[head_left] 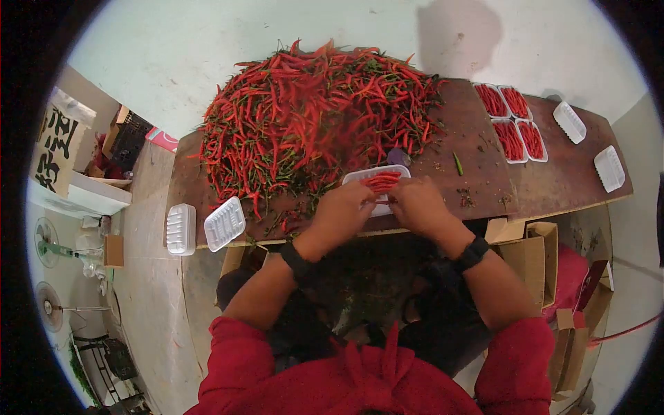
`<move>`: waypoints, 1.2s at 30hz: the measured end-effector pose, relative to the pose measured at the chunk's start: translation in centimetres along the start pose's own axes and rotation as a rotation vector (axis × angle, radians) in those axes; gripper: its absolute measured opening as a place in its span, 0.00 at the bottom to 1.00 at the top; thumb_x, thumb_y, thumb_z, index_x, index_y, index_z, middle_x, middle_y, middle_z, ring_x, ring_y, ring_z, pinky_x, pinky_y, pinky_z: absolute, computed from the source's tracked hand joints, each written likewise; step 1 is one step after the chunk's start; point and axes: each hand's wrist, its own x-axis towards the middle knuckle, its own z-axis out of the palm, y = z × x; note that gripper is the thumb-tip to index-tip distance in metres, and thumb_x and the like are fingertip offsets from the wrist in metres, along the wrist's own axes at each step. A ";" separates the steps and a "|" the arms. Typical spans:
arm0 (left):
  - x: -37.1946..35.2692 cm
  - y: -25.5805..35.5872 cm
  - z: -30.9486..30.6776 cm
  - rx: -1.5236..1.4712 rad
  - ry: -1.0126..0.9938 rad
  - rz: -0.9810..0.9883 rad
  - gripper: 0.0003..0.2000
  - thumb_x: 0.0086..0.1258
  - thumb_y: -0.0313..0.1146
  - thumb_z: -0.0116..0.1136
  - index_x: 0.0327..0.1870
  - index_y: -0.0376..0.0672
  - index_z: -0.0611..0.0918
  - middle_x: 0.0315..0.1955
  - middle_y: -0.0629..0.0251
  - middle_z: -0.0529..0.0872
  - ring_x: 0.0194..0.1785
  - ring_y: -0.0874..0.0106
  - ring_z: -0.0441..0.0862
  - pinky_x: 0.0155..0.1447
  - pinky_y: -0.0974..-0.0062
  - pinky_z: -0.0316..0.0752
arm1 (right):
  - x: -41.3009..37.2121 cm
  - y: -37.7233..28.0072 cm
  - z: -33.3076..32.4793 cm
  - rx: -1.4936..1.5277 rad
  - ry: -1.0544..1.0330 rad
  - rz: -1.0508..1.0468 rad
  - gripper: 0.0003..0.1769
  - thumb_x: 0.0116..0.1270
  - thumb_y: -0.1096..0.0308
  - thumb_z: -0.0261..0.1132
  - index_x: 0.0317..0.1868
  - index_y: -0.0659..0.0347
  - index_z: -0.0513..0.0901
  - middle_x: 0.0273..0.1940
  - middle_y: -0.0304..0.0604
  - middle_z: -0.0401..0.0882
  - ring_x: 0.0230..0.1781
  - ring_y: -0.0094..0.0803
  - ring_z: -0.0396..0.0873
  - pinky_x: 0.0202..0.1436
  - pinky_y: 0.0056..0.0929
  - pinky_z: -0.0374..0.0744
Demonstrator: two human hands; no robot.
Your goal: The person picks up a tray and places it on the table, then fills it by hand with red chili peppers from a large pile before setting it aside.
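A white plastic tray with a bunch of red chili peppers lies at the table's front edge. My left hand is at the tray's left side, its fingers bent round the ends of the peppers. From the right, my right hand reaches over the tray's near right part, its fingers pressed together by the peppers. What its fingertips hold, if anything, is hidden. Just behind the tray is a small purple object. A large heap of red chilies with green stems rises behind and to the left.
Four filled trays stand together at the back right of the brown table. Two empty trays lie farther right. At the left end are stacked white trays and a loose tray. Cardboard boxes stand below right.
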 end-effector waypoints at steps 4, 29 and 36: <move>0.0 -0.6 0.8 0.019 -0.002 -0.004 0.08 0.55 0.32 0.62 0.34 0.42 0.80 0.33 0.60 0.81 0.38 0.59 0.80 0.42 0.66 0.75 | 0.3 0.5 0.4 0.033 0.045 0.011 0.06 0.51 0.66 0.65 0.30 0.57 0.81 0.33 0.44 0.79 0.39 0.43 0.78 0.43 0.43 0.71; 1.1 -0.8 0.8 0.156 -0.037 -0.070 0.11 0.54 0.34 0.61 0.38 0.44 0.79 0.33 0.57 0.79 0.40 0.55 0.78 0.42 0.59 0.74 | 1.3 -0.2 0.0 -0.012 0.054 0.058 0.09 0.48 0.65 0.67 0.30 0.57 0.80 0.32 0.44 0.80 0.39 0.42 0.79 0.47 0.44 0.71; 1.0 -0.9 0.7 0.175 -0.098 -0.115 0.16 0.54 0.34 0.60 0.46 0.47 0.80 0.39 0.57 0.81 0.44 0.55 0.79 0.46 0.59 0.75 | 1.2 0.1 0.2 -0.011 0.123 -0.003 0.10 0.48 0.65 0.67 0.32 0.58 0.79 0.33 0.45 0.79 0.40 0.43 0.78 0.47 0.44 0.71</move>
